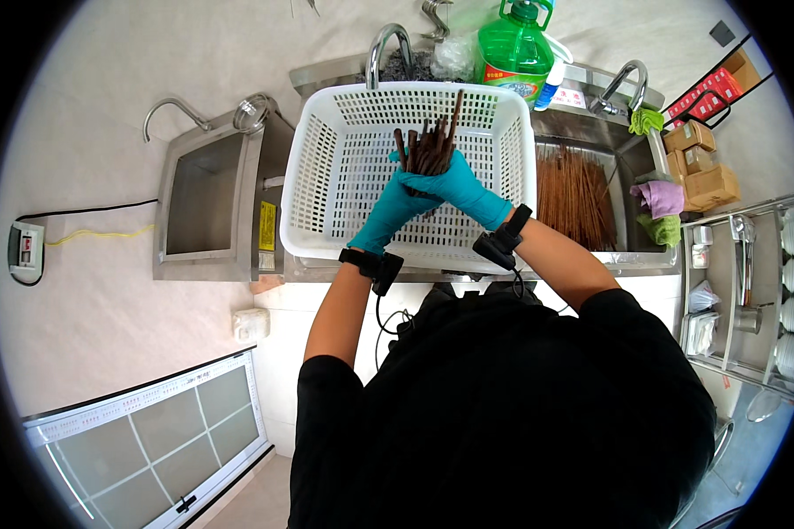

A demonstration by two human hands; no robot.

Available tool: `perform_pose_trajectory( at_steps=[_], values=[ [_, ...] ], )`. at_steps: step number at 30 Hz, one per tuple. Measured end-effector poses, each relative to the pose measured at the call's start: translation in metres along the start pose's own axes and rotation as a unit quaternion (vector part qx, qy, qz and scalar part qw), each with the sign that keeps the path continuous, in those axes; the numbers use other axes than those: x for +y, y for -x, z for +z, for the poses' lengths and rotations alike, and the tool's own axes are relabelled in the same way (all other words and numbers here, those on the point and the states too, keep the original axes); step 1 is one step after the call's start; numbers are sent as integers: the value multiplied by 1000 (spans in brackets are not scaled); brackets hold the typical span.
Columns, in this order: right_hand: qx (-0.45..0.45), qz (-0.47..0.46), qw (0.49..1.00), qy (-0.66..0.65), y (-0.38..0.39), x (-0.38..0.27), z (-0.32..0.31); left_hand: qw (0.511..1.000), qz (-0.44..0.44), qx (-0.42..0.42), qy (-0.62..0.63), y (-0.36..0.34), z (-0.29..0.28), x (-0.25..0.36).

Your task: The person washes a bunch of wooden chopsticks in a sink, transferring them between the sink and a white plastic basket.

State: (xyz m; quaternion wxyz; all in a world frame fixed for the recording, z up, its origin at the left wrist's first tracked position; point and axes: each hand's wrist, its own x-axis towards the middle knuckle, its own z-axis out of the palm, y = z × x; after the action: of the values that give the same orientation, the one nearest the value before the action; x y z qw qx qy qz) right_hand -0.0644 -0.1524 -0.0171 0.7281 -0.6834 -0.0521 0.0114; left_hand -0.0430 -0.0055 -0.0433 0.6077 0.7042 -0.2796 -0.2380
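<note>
In teal gloves, my left hand (395, 210) and my right hand (466, 189) are both closed round one bundle of dark brown chopsticks (430, 145). The bundle is held over a white slotted plastic basket (302, 189), its ends pointing up and away from me, with one stick jutting out farther than the others. My fingers and palms hide the lower part of the bundle. To the right, many more brown chopsticks (575, 198) lie in a metal sink (631, 231).
A faucet (388, 40) rises behind the basket. Beside it stand a green jug (513, 53) and a spray bottle (551, 84). Cloths (660, 199) hang on the right sink's edge. At left is another sink (205, 198); at far right, a metal rack (723, 353) holds dishes.
</note>
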Motion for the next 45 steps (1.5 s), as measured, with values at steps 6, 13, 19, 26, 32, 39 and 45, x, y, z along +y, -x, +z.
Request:
perform_pose_trajectory(
  at_steps=[6,13,19,26,32,39,45],
  values=[
    [-20,-35,998,-57,-5,4,3,979,146,42,-135,-16,1,-19],
    [-35,-101,990,-91,7,-26,2,982,130,117,71,0,5,12],
    [-81,-122,983,-111,14,-35,10,986,122,87,-74,4,7,9],
    [-105,-162,981,24,15,-41,10,970,21,104,221,6,16,20],
    [-112,-187,975,-50,23,-65,8,971,49,146,183,2,29,10],
    [-80,-179,971,-134,17,-120,-9,986,33,162,7,-3,31,-5],
    [-85,-157,983,-37,35,-95,-11,986,63,149,47,0,35,6]
  ],
)
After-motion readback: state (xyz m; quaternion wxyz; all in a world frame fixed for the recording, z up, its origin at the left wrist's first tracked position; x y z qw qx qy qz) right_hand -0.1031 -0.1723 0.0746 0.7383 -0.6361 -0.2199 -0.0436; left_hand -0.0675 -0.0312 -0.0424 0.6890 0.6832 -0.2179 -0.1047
